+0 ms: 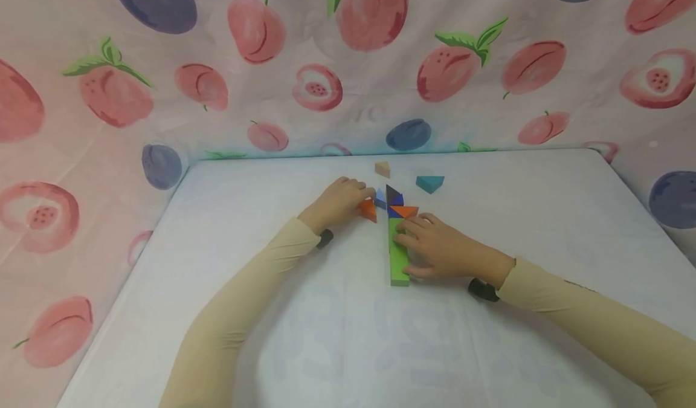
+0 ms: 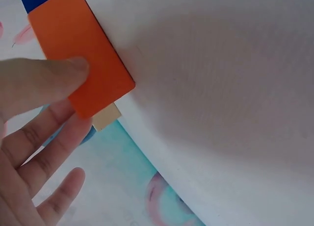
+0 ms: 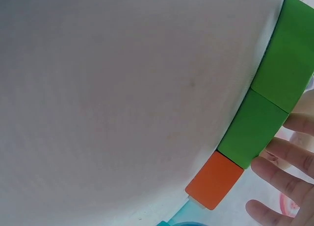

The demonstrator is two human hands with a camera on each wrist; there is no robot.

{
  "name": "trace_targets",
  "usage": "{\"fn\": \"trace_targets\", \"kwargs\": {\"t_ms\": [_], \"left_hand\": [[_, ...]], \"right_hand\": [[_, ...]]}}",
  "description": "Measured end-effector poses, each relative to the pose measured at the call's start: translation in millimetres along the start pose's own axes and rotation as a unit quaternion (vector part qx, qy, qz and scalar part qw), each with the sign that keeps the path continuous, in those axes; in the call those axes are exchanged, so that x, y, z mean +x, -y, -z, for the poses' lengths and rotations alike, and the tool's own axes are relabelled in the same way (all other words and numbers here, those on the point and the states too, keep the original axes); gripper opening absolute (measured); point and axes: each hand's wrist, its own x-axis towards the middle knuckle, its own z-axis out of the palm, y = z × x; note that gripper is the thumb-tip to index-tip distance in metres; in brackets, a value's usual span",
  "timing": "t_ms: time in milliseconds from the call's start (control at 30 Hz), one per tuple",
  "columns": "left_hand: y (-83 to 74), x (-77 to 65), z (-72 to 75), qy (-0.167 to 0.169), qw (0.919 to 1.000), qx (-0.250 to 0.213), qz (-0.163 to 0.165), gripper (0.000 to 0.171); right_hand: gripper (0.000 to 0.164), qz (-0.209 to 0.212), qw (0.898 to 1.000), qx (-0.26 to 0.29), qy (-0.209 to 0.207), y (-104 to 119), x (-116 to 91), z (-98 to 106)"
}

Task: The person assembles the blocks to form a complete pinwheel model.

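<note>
My left hand [image 1: 339,199] pinches an orange triangular block [image 1: 368,210]; in the left wrist view the thumb lies across its broad orange side [image 2: 64,25] with fingertips at the far edge. Just right of it stands a light blue block [image 1: 380,201]. Two green blocks [image 3: 284,54] line up end to end, forming a long bar [image 1: 399,275] in the head view. Over this bar my right hand [image 1: 443,248] is spread, its fingertips touching the green. Beyond the bar sit a second orange triangle [image 1: 405,211], dark blue blocks [image 1: 399,200] and a dark triangular piece [image 1: 390,193].
Farther back on the white table [image 1: 348,347] lie a plain wood-coloured block [image 1: 382,169] and a teal triangular block [image 1: 430,184]. A fruit-print cloth [image 1: 359,106] hangs behind the table's back edge and along its sides.
</note>
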Motion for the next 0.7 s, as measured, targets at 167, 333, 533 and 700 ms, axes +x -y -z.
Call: {"fn": "trace_targets", "kwargs": {"t_ms": [167, 333, 533, 700], "left_hand": [[-1.7, 0.7, -0.1, 0.001, 1.0, 0.003, 0.004, 0.03], [-2.5, 0.2, -0.9, -0.002, 0.9999, 0.005, 0.011, 0.028], [-2.7, -0.3, -1.5, -0.005, 0.9998, 0.009, 0.018, 0.028], [-3.5, -0.3, -2.1, -0.004, 0.9991, 0.016, 0.04, 0.027]], "right_hand": [[0.054, 0.0, 1.0, 0.0, -0.004, -0.1, -0.1, -0.6], [0.055, -0.003, 1.0, 0.002, 0.002, 0.2, 0.0, 0.4], [0.056, -0.006, 1.0, 0.004, 0.01, 0.0, 0.4, 1.3], [0.055, 0.0, 1.0, 0.0, -0.001, -0.7, 0.5, -0.7]]}}
